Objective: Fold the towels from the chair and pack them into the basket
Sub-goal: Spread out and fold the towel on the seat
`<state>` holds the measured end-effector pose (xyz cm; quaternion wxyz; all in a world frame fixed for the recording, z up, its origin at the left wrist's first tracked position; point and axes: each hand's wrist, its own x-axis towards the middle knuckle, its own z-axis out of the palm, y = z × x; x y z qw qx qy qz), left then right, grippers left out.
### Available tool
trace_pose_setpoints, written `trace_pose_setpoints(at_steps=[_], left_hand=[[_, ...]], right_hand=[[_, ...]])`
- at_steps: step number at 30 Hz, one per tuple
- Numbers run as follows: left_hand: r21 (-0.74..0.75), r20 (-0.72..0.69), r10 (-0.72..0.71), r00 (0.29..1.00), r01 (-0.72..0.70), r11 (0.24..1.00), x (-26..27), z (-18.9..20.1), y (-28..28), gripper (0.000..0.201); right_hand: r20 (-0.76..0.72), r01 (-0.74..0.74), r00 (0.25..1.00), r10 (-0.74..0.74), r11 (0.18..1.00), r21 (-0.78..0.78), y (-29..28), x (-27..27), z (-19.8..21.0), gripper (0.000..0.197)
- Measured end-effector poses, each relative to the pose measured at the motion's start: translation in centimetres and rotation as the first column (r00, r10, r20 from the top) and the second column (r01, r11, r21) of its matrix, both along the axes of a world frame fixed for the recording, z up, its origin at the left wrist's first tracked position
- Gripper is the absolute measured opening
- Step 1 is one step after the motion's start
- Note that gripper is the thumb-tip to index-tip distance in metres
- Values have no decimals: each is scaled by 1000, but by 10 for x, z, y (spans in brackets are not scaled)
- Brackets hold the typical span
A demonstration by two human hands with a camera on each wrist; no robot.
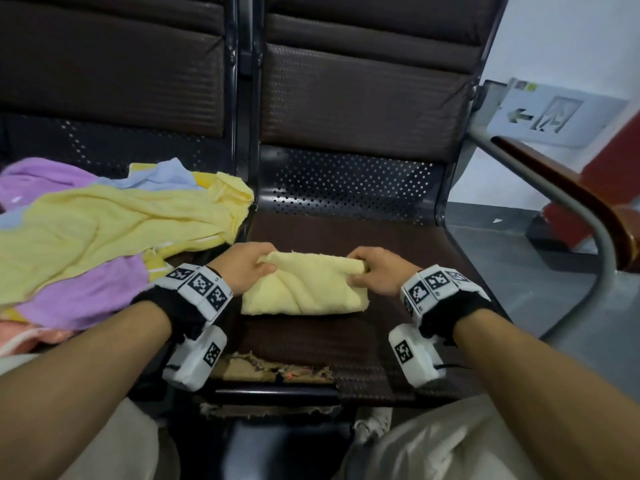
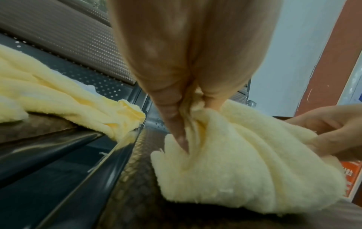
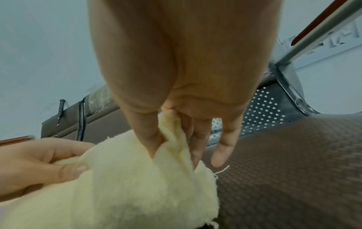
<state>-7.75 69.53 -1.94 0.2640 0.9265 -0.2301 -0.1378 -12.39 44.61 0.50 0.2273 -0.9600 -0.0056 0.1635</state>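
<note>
A small pale yellow towel (image 1: 304,289), folded into a rectangle, lies on the brown seat (image 1: 398,244) of the right chair. My left hand (image 1: 247,268) pinches its far left corner (image 2: 195,108) between thumb and fingers. My right hand (image 1: 372,270) pinches the far right corner (image 3: 172,133) the same way. Both far corners are lifted a little while the near edge rests on the seat. No basket is in view.
A loose pile of unfolded towels (image 1: 114,230), yellow, purple, light blue and pink, covers the left seat. A metal and wood armrest (image 1: 568,202) curves along the right. The seat's front edge (image 1: 277,370) is torn. My knees are below.
</note>
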Motion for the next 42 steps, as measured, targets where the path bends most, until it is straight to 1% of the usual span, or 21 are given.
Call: trace_pose_setpoints(at_steps=[3, 8, 10, 12, 14, 16, 18, 19, 20, 22, 24, 26, 27, 28, 29, 31, 33, 36, 39, 40, 42], left_hand=[[136, -10, 25, 1000, -23, 990, 15, -9, -7, 30], [222, -96, 70, 993, -47, 974, 26, -19, -11, 30], [233, -129, 66, 989, -34, 972, 28, -19, -11, 31], [241, -155, 53, 987, -14, 970, 28, -16, -12, 33], [265, -186, 31, 982, 20, 964, 27, -12, -13, 35], [293, -214, 3, 977, 61, 954, 26, -6, -16, 40], [298, -200, -21, 979, 81, 951, 24, 5, -21, 45], [278, -177, -32, 984, 81, 957, 23, 10, -24, 55], [227, -151, -51, 987, 85, 970, 21, 15, -27, 70], [38, -128, -89, 988, 95, 995, 15, 27, -34, 100], [-184, -158, -99, 982, 69, 981, 10, 41, -39, 118], [-348, -195, -82, 977, 9, 937, 4, 55, -44, 124], [-412, -220, -74, 973, -24, 911, -1, 63, -44, 124], [-462, -241, -83, 967, -39, 886, -7, 69, -44, 118], [-494, -249, -119, 961, -20, 869, -12, 76, -43, 105], [-479, -252, -212, 944, 68, 875, -28, 90, -43, 71], [-438, -247, -237, 939, 110, 892, -46, 102, -42, 57], [-340, -196, -216, 956, 140, 930, -72, 120, -46, 41], [-290, -99, -250, 963, 212, 933, -98, 143, -52, 22], [-289, -69, -262, 962, 232, 929, -106, 151, -57, 20], [-291, -29, -275, 961, 255, 922, -122, 167, -70, 24]], right_hand=[[-25, 125, 992, -125, 992, 18, -2, 13, -14, 34], [-85, 183, 977, -197, 972, -149, 2, 27, -28, 43], [-142, 180, 966, -214, 958, -222, 1, 30, -32, 50], [-222, 185, 945, -242, 951, -248, 0, 32, -37, 65], [-293, 229, 917, -270, 959, -166, 0, 34, -40, 72], [-342, 264, 902, -264, 963, -46, 4, 37, -37, 71], [-338, 283, 908, -245, 957, 67, 10, 38, -29, 69], [-305, 273, 926, -223, 953, 130, 13, 37, -23, 64], [-250, 241, 949, -190, 951, 192, 17, 36, -16, 54], [-100, 152, 987, -128, 948, 281, 27, 30, 4, 34], [25, 54, 997, -69, 921, 385, 37, 20, 30, 32], [138, -46, 990, -13, 906, 420, 40, 6, 60, 36], [196, -84, 981, 6, 918, 388, 40, -4, 75, 37], [247, -103, 969, 14, 931, 351, 37, -14, 89, 38], [294, -106, 956, 4, 938, 330, 34, -26, 102, 39], [379, -76, 924, -49, 948, 310, 28, -50, 124, 39], [440, -37, 890, -120, 942, 332, 22, -75, 141, 37], [500, 22, 827, -257, 903, 428, 14, -114, 163, 33], [517, 81, 748, -416, 830, 551, 1, -151, 182, 31], [522, 90, 716, -464, 802, 590, -5, -161, 187, 30], [522, 109, 644, -559, 742, 661, -20, -179, 193, 30]])
